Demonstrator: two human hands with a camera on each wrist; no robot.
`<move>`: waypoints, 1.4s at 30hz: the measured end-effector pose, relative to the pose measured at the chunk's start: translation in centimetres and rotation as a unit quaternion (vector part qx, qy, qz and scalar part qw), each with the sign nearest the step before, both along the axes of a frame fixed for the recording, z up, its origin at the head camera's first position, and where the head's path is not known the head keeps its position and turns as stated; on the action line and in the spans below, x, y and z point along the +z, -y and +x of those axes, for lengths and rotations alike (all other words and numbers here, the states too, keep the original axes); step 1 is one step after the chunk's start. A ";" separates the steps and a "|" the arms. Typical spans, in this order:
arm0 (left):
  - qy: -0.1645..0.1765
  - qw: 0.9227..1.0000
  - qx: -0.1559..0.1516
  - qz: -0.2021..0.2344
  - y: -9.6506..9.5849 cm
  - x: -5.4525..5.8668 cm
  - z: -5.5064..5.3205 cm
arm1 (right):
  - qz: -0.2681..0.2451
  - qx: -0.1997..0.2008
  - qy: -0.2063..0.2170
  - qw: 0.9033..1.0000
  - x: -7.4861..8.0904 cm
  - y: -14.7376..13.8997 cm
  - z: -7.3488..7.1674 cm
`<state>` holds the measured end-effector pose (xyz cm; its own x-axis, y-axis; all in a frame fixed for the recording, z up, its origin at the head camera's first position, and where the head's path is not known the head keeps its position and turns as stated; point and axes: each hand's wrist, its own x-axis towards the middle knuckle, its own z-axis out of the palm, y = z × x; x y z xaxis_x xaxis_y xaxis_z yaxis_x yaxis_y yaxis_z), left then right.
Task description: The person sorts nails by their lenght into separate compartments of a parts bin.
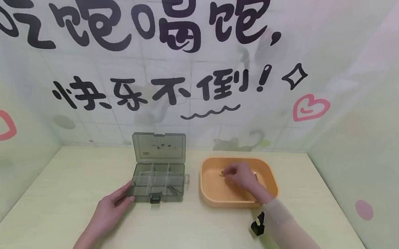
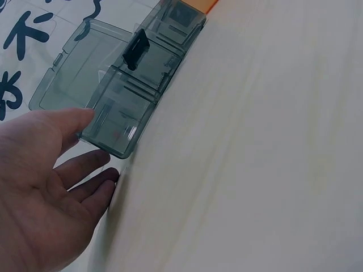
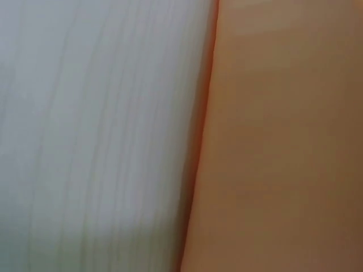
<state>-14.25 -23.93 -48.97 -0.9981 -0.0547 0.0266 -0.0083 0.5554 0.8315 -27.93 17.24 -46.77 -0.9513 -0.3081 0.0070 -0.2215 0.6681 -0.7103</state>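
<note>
A grey see-through compartment box (image 1: 159,180) stands with its lid (image 1: 159,148) raised. My left hand (image 1: 111,209) rests at its left end, fingers relaxed. In the left wrist view the thumb (image 2: 79,118) overlaps the box's edge, the other fingers near its lower corner. Several thin, dark, screw-like pieces (image 1: 174,190) lie in the front right compartment. My right hand (image 1: 242,176) reaches into an orange tray (image 1: 211,194), fingertips pinching a small thin dark piece (image 1: 222,175); its kind is too small to tell.
Another small dark piece (image 1: 256,177) is in the tray, right of my hand. The tray's side wall (image 3: 272,147) fills half of the right wrist view. Behind the pale table (image 1: 182,237) stands a wall (image 1: 199,128) with black lettering.
</note>
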 end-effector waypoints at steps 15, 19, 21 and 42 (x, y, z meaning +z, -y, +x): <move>-0.004 1.000 0.005 0.004 -0.1 0.1 0.1 | 0.024 0.009 -0.027 0.999 -0.1 0.0 0.2; -0.001 1.000 0.006 0.007 -0.1 0.1 0.1 | 0.040 -0.001 -0.026 0.999 -0.3 0.1 0.2; 0.001 1.000 0.005 0.007 -0.1 0.1 0.1 | 0.044 -0.004 -0.026 0.999 -0.4 0.1 0.3; 0.001 1.000 0.007 0.000 -0.1 -0.2 0.0 | 0.064 -0.002 -0.028 0.998 -0.1 0.0 0.4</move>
<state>-14.24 -23.85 -49.14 -0.9973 -0.0689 0.0238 -0.0186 0.5557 0.8312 -27.53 17.24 -46.88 -0.9519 -0.3055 0.0212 -0.2552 0.7530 -0.6065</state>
